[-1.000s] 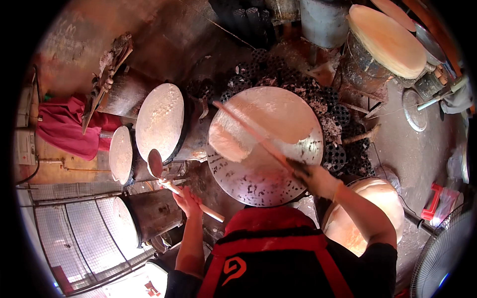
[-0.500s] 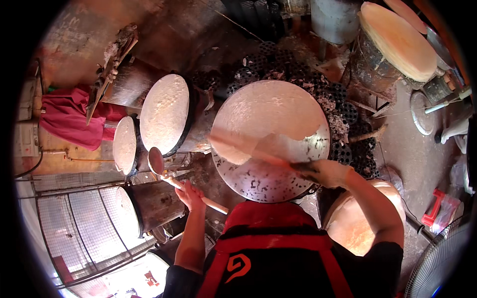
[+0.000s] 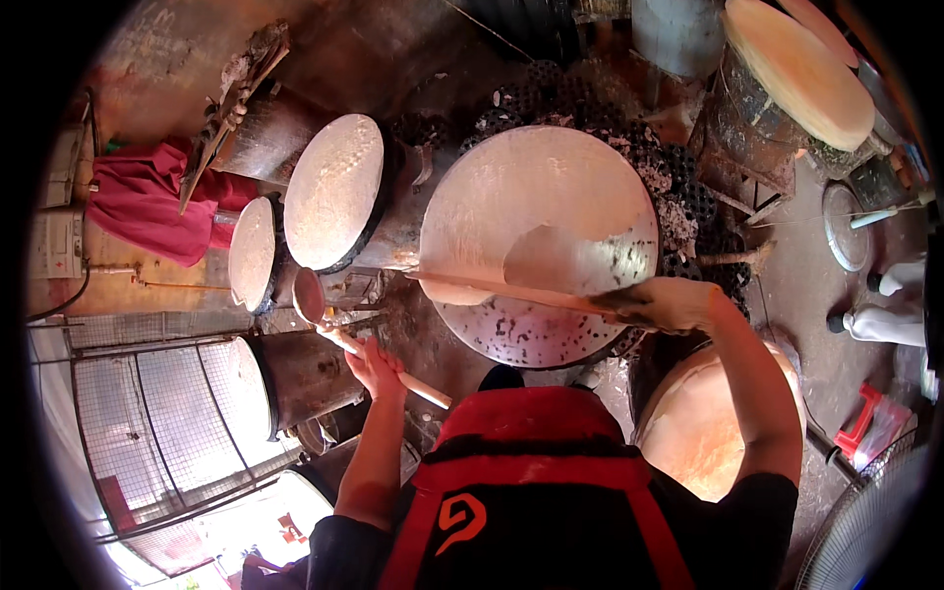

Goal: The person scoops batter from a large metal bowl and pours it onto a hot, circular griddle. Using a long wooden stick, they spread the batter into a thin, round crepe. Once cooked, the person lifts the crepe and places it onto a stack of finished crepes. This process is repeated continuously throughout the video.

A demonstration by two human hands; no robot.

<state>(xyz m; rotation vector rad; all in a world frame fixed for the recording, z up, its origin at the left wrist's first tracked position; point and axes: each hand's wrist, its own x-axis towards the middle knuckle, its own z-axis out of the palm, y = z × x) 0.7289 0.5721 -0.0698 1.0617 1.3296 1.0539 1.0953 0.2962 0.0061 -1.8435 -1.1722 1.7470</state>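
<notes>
My right hand (image 3: 671, 307) grips a long, flat wooden spreader (image 3: 497, 288), which lies almost horizontally across the large round griddle (image 3: 551, 344) in front of me. A pale batter layer (image 3: 531, 177) coats much of the griddle's far part, with an irregular bare metal patch near the middle; the near part is speckled dark. My left hand (image 3: 374, 372) is closed on the wooden handle of a ladle (image 3: 308, 295), whose round bowl is held left of the griddle, near two smaller pale-coated round griddles (image 3: 332, 187) (image 3: 252, 254).
Perforated dark briquettes (image 3: 683, 206) ring the griddle. A thick flatbread stack (image 3: 796, 69) is upper right, another round flatbread (image 3: 718, 433) lower right. A person's white-clad legs (image 3: 875, 324) show at the right edge, above a red object (image 3: 860, 418) and a fan (image 3: 865, 531). A pink cloth (image 3: 147, 202) hangs left.
The spreader has swung from a diagonal to nearly horizontal, toward the griddle's near side, and the batter layer's shape has changed. More of the other person's legs has appeared at the right.
</notes>
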